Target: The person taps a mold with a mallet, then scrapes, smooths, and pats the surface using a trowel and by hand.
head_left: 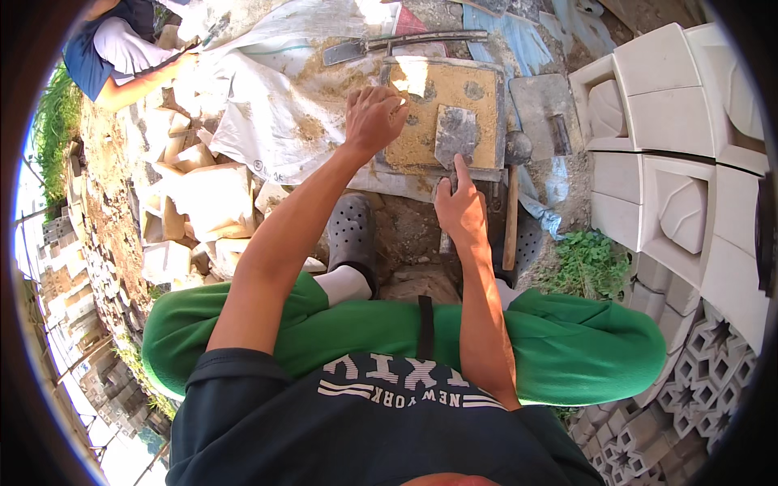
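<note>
In front of me lies a square mould (501, 105) filled with yellowish sandy mix, dark round patches showing in its surface. My right hand (462, 212) is closed round a trowel, its index finger stretched along the tool. The grey, mortar-smeared trowel blade (456, 136) lies flat over the mix near the mould's near side. At the mould's left edge, my left hand (374, 121) has its fingers curled in; what they hold, if anything, is hidden. A mallet with a dark head (517, 147) and wooden handle (510, 219) rests beside the mould's right side.
A long flat metal tool (405, 42) lies beyond the mould. White sheeting (275, 121) spreads to the left, near broken pale blocks (207, 198). Stacked moulded blocks (664, 105) stand at right, patterned openwork blocks (713, 381) below them. Another person's arm (146, 85) shows at upper left.
</note>
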Demonstrator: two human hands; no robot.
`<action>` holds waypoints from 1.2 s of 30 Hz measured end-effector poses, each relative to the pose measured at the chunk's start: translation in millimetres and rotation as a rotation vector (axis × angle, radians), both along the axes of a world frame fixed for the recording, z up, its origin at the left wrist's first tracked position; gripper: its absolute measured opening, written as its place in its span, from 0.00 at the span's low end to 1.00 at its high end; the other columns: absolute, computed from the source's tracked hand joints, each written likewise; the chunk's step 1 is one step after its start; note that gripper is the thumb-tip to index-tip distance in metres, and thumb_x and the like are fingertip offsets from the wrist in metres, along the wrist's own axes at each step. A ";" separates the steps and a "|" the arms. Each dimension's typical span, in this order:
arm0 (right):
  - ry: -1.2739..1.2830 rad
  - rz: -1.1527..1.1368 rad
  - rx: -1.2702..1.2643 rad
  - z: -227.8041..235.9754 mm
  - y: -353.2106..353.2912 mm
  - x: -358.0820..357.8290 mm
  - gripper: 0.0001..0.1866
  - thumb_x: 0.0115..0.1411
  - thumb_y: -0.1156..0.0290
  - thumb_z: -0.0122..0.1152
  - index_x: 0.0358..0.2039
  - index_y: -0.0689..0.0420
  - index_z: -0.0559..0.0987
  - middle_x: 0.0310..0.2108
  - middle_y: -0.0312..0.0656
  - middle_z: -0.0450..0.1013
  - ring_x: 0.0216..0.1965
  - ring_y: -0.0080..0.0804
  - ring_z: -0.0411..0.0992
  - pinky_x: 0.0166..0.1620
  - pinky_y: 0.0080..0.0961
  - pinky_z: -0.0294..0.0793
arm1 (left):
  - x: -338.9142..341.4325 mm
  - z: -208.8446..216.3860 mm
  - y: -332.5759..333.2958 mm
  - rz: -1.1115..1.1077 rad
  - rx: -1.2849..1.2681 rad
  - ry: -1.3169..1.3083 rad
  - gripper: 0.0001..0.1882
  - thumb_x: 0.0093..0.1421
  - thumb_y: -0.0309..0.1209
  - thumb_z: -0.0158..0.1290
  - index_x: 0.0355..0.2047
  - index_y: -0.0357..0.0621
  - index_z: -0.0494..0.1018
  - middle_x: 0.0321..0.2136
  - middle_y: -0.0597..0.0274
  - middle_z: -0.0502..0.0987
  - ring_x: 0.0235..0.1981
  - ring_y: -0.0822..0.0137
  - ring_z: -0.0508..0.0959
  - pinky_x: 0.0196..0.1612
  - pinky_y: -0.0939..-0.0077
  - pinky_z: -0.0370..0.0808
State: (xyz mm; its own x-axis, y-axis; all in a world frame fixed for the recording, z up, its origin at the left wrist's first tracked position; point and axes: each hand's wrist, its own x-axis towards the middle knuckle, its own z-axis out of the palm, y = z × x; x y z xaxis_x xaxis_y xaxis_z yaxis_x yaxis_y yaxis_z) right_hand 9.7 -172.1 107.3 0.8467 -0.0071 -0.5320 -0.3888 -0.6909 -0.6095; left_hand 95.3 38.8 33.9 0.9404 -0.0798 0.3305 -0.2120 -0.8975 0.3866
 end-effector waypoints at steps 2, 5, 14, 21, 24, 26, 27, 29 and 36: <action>0.029 -0.011 0.020 -1.5 -0.8 -0.3 0.33 0.65 0.63 0.48 0.71 0.52 0.61 0.31 0.60 0.80 0.35 0.60 0.79 0.42 0.48 0.78 | -1.2 -1.5 -0.8 0.008 -0.010 0.008 0.10 0.60 0.39 0.59 0.35 0.47 0.83 0.40 0.63 0.80 0.49 0.59 0.75 0.59 0.58 0.63; -0.006 -0.022 0.031 -3.8 -1.4 -1.5 0.33 0.65 0.63 0.48 0.71 0.52 0.61 0.31 0.60 0.79 0.34 0.59 0.79 0.42 0.48 0.78 | -0.8 -5.2 -0.9 0.068 -0.029 0.002 0.11 0.62 0.40 0.57 0.35 0.47 0.81 0.40 0.63 0.79 0.48 0.58 0.75 0.58 0.58 0.63; -0.079 0.004 0.006 -17.3 -4.2 -3.7 0.34 0.66 0.59 0.49 0.72 0.49 0.61 0.27 0.54 0.78 0.27 0.46 0.78 0.34 0.45 0.75 | 9.4 -21.8 36.5 0.651 -0.110 0.075 0.15 0.62 0.42 0.55 0.46 0.51 0.80 0.51 0.60 0.75 0.57 0.57 0.71 0.62 0.55 0.61; -0.014 -0.002 0.005 -7.0 -0.6 -2.2 0.33 0.64 0.63 0.49 0.70 0.53 0.62 0.30 0.61 0.79 0.34 0.61 0.79 0.41 0.48 0.78 | 25.1 -2.4 15.1 0.198 -0.078 0.173 0.12 0.61 0.41 0.58 0.44 0.59 0.84 0.46 0.67 0.80 0.55 0.61 0.73 0.60 0.56 0.62; -0.018 0.005 0.001 -6.3 -2.0 -2.5 0.34 0.64 0.62 0.49 0.70 0.52 0.61 0.29 0.61 0.79 0.34 0.61 0.79 0.41 0.49 0.78 | 24.6 1.9 7.1 0.210 -0.007 0.160 0.11 0.61 0.39 0.59 0.41 0.59 0.85 0.45 0.69 0.81 0.53 0.61 0.75 0.58 0.60 0.65; -0.024 0.004 0.000 -8.5 -3.7 -2.5 0.34 0.64 0.62 0.49 0.70 0.52 0.61 0.28 0.60 0.79 0.33 0.60 0.79 0.40 0.49 0.78 | 24.7 2.9 2.8 0.185 0.008 0.162 0.11 0.61 0.39 0.59 0.42 0.59 0.85 0.45 0.69 0.80 0.52 0.62 0.75 0.58 0.61 0.65; -0.030 0.009 -0.002 -9.1 -3.2 -3.0 0.34 0.64 0.62 0.49 0.70 0.53 0.61 0.28 0.60 0.78 0.33 0.60 0.79 0.40 0.48 0.77 | 25.1 -1.0 3.9 0.186 0.006 0.162 0.11 0.61 0.39 0.59 0.42 0.59 0.85 0.45 0.69 0.80 0.52 0.62 0.75 0.58 0.61 0.65; -0.037 0.014 -0.006 -7.6 -3.2 -2.9 0.34 0.64 0.62 0.49 0.70 0.53 0.61 0.27 0.60 0.78 0.32 0.60 0.79 0.39 0.48 0.77 | 26.5 -8.5 5.8 0.171 0.027 0.026 0.07 0.61 0.36 0.59 0.37 0.57 0.85 0.41 0.70 0.80 0.49 0.62 0.76 0.56 0.59 0.64; -0.035 0.028 0.015 -11.7 -5.8 -4.2 0.34 0.65 0.60 0.48 0.72 0.51 0.60 0.23 0.56 0.77 0.25 0.51 0.76 0.33 0.45 0.75 | 34.7 -12.7 2.0 0.126 0.057 -0.035 0.08 0.64 0.34 0.53 0.34 0.50 0.81 0.41 0.64 0.77 0.49 0.57 0.74 0.54 0.57 0.66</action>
State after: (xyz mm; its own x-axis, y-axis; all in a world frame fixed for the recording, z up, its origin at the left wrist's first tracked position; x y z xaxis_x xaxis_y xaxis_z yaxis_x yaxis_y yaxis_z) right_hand 5.5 -178.0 95.6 0.8645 0.0248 -0.5019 -0.3474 -0.6922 -0.6326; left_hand 130.0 40.8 21.2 0.9321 0.0184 0.3618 -0.1092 -0.9380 0.3289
